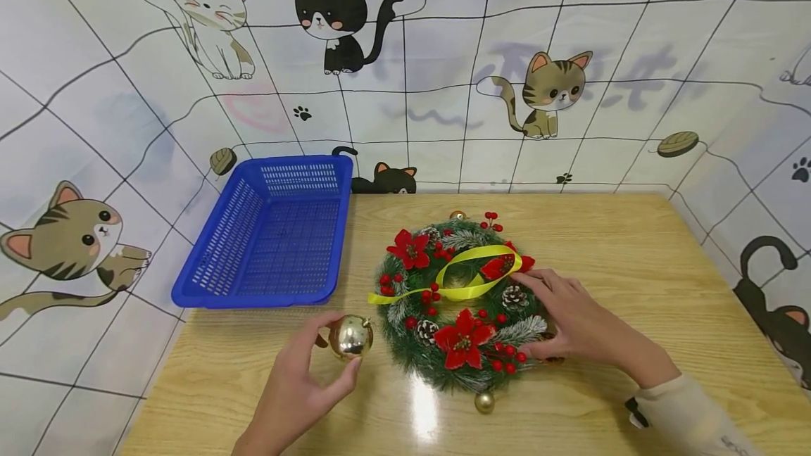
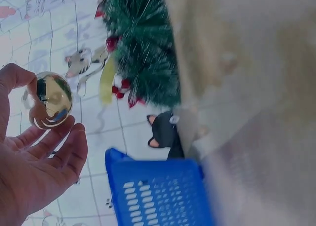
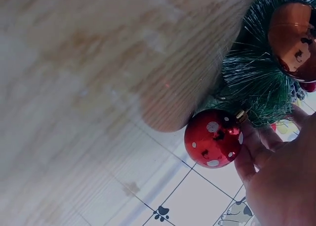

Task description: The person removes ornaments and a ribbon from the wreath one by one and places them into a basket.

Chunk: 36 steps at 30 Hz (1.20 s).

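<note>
A shiny gold ball ornament (image 1: 351,336) is pinched between the thumb and fingers of my left hand (image 1: 298,378), above the table left of the Christmas wreath. In the left wrist view the gold ball (image 2: 52,100) shows its mirror-like surface. The green wreath (image 1: 399,343) lies flat, with red poinsettias, berries, pinecones and a loose yellow ribbon (image 1: 465,293). My right hand (image 1: 576,322) grips its right edge, thumb and fingers spread around the greenery. In the right wrist view, a red ball with white dots (image 3: 213,138) is beside those fingers, and a copper ball (image 3: 292,41) hangs farther along.
A blue plastic basket (image 1: 338,245) with perforated sides stands at the back left of the wooden table (image 1: 608,245). A small gold ball (image 1: 484,402) pokes out at the wreath's near edge. Behind the table rises a cat-patterned wall covering (image 1: 437,111).
</note>
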Each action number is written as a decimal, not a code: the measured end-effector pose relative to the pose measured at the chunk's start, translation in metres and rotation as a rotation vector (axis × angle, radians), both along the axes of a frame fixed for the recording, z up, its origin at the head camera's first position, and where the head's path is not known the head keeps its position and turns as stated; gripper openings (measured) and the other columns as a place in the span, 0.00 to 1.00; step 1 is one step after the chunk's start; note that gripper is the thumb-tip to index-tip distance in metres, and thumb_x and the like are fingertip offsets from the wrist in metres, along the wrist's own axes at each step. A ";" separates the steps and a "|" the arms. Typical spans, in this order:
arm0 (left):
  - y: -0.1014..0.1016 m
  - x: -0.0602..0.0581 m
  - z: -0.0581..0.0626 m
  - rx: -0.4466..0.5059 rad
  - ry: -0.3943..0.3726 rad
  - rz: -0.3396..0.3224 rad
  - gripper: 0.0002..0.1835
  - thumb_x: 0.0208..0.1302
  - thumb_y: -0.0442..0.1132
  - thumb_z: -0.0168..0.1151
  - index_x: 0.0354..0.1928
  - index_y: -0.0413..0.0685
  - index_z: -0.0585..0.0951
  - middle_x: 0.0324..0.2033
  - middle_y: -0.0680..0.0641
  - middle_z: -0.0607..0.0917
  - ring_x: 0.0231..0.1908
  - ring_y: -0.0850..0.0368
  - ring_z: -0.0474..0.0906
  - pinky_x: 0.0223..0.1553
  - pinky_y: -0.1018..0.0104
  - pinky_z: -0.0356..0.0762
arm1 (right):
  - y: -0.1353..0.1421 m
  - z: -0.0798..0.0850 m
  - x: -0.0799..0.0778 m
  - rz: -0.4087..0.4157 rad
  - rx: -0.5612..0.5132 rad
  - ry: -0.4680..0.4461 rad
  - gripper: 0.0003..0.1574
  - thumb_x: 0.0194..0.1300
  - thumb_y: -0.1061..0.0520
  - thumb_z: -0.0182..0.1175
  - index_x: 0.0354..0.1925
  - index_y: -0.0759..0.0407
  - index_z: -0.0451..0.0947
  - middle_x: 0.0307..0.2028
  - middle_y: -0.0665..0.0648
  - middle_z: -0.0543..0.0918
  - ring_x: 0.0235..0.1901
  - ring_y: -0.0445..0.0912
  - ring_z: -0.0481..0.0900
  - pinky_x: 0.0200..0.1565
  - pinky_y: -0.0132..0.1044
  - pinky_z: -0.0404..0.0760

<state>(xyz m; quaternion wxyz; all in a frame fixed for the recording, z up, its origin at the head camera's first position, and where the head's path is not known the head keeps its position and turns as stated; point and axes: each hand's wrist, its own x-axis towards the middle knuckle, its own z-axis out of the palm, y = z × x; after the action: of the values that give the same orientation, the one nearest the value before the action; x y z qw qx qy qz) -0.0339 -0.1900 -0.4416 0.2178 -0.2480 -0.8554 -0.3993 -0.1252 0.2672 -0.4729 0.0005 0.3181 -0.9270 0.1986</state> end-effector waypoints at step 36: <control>-0.042 -0.039 0.026 0.170 0.006 0.349 0.29 0.59 0.29 0.79 0.62 0.34 0.79 0.49 0.45 0.87 0.47 0.59 0.78 0.49 0.67 0.73 | 0.006 -0.001 0.003 -0.006 -0.051 0.102 0.61 0.54 0.20 0.76 0.71 0.56 0.78 0.54 0.57 0.77 0.56 0.56 0.76 0.60 0.69 0.63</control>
<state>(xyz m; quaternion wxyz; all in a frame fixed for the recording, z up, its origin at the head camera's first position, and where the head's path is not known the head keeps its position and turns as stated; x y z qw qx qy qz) -0.0730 -0.2324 -0.4158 0.3062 -0.0779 -0.8479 -0.4258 -0.1221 0.2734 -0.4735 0.0565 0.3248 -0.9215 0.2055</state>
